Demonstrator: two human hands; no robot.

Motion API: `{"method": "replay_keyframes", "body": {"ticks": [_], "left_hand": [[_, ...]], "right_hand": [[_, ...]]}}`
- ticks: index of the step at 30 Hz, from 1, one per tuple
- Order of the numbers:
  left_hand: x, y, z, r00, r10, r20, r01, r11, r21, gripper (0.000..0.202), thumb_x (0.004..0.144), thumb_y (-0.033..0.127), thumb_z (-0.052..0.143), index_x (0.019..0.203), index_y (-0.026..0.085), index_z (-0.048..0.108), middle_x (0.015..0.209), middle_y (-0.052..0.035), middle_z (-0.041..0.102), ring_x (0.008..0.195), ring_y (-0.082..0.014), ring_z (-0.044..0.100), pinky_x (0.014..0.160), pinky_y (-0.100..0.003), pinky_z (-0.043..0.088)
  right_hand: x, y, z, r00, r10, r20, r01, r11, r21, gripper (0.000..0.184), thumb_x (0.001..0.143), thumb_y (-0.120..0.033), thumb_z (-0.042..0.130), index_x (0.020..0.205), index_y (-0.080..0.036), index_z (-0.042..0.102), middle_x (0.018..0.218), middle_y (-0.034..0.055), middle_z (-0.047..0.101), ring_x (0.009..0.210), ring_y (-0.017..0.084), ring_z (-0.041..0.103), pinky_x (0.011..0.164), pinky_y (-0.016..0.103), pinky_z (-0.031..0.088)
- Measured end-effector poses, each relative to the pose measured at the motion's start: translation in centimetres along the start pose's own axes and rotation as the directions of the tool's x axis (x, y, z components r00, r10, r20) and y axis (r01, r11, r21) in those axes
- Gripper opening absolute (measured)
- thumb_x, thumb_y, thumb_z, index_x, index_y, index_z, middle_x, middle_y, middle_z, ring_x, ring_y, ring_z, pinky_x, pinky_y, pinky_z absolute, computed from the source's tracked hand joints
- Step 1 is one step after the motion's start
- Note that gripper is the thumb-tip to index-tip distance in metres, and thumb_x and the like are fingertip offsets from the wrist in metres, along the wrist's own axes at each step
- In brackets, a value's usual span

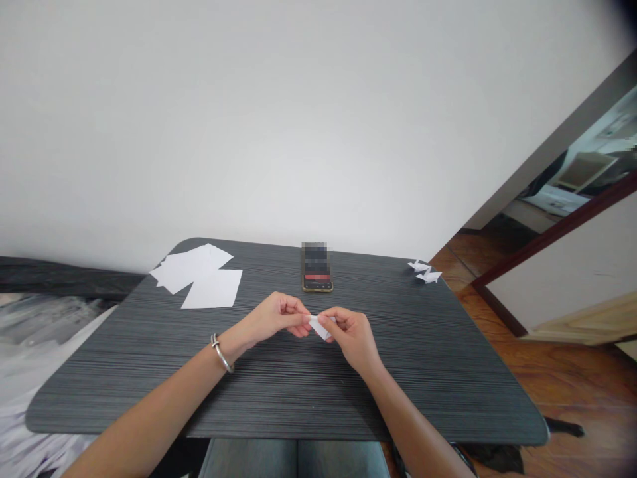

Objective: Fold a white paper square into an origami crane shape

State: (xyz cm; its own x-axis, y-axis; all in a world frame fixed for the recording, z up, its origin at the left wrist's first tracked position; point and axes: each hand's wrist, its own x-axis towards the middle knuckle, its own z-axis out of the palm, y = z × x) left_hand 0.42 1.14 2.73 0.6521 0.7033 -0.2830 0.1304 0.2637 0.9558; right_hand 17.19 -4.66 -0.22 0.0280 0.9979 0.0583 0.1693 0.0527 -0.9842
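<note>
One small, folded white paper [320, 327] tapers to a point at its lower edge. Left hand [279, 315] and right hand [352, 335] each pinch it, grip closed.

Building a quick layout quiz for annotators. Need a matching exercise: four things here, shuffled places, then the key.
Things
1. Phone
2. Loose white sheets
3. Small paper piece
4. Folded paper figures

Places
A. By the far right corner of the table
B. On the far left part of the table
C. Pinched between the fingers of the left hand and right hand
D. On the far side of the table, about midway along

Pairs: 1-D; 2-B; 3-C; 4-A
</note>
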Motion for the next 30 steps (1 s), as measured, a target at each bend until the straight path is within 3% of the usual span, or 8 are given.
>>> {"method": "replay_keyframes", "body": {"ticks": [7,15,23,30], "left_hand": [[-0.5,0.6,-1.0,0.988,-0.041,0.148,0.045,0.999,-0.026,0.029,0.074,0.033,0.060,0.093,0.010,0.062,0.083,-0.0095,0.069,0.078,-0.0161,0.064,0.074,-0.028,0.050],[-0.1,0.2,0.1,1.000,0.007,-0.005,-0.006,0.987,0.160,0.031,0.072,0.040,0.059,0.066,0.010,0.056,0.065,-0.0052,0.066,0.055,-0.0113,0.060,0.058,-0.025,0.050],[-0.2,0.2,0.0,0.995,0.098,0.016,-0.099,0.958,0.270,0.028,0.075,0.036,0.055,0.069,0.009,0.058,0.065,-0.0054,0.065,0.057,-0.0115,0.060,0.060,-0.025,0.050],[-0.3,0.4,-0.4,0.997,0.055,0.062,-0.068,0.965,0.252,0.028,0.077,0.037,0.053,0.072,0.010,0.059,0.070,-0.0071,0.067,0.061,-0.0129,0.062,0.063,-0.026,0.051]], "right_hand": [[0.0,0.1,-0.1,1.000,-0.013,-0.013,0.013,1.000,-0.014,0.022,0.074,-0.035,0.057,0.072,-0.015,0.066,0.054,0.0015,0.061,0.048,0.012,0.053,0.044,0.021,0.044],[0.0,-0.1,0.1,1.000,0.008,-0.017,-0.008,1.000,-0.008,0.021,0.073,-0.033,0.057,0.070,-0.014,0.065,0.054,0.0008,0.059,0.048,0.012,0.051,0.044,0.021,0.044],[0.0,0.0,0.1,1.000,0.007,-0.022,-0.008,0.999,-0.031,0.021,0.073,-0.034,0.057,0.070,-0.015,0.066,0.054,0.0009,0.060,0.048,0.012,0.053,0.043,0.021,0.045],[0.0,0.0,0.0,0.999,0.032,-0.016,-0.032,0.999,-0.006,0.021,0.073,-0.035,0.058,0.070,-0.015,0.065,0.053,0.0007,0.060,0.047,0.012,0.053,0.041,0.021,0.044]]}}
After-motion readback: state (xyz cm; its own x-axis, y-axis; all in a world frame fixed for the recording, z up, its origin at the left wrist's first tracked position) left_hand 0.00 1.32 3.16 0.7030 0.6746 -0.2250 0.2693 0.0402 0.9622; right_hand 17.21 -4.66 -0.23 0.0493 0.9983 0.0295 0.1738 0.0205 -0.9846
